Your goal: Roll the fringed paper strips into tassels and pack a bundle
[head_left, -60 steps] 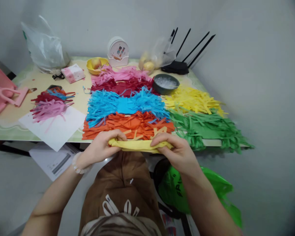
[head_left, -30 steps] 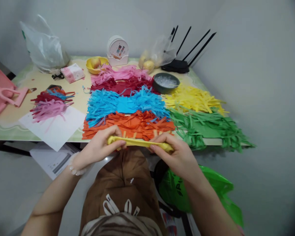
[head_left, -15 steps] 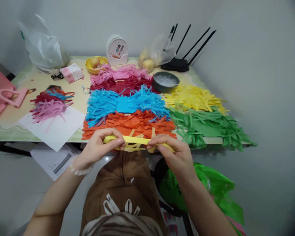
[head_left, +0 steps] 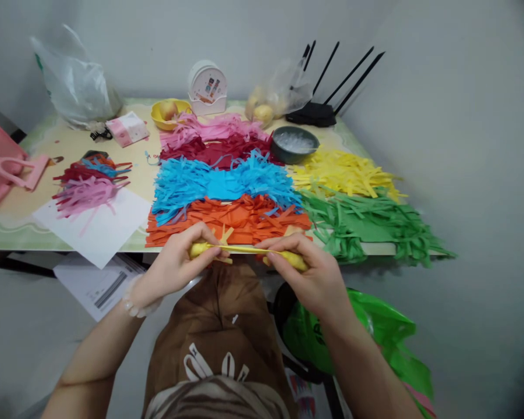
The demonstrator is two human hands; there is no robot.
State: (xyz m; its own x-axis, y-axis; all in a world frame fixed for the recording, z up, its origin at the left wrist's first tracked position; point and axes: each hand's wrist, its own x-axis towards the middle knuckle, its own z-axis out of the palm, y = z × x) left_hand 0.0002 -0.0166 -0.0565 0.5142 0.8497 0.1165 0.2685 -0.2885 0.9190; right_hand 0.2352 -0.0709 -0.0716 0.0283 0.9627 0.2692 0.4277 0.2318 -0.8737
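A strip of yellow fringed paper (head_left: 240, 249) is stretched between my two hands just in front of the table's near edge. My left hand (head_left: 174, 265) pinches its left end, fingers closed. At the right end my right hand (head_left: 312, 273) is also closed on it. The paper is rolled or twisted thin, with a few loose fringes sticking out near each hand. Right behind it on the table lies orange fringed paper (head_left: 231, 221), then blue fringed paper (head_left: 218, 183).
Dark red and pink fringes (head_left: 213, 137) lie farther back; yellow (head_left: 344, 171) and green fringes (head_left: 367, 224) at right. A grey bowl (head_left: 294, 145), router (head_left: 314, 113), white sheet (head_left: 98, 224), pink bag (head_left: 2, 166) and a green plastic bag (head_left: 367, 343) by my right arm.
The yellow paper went from a broad folded band to a thin tight strip as both hands rolled it; the hands stayed at the table's edge.
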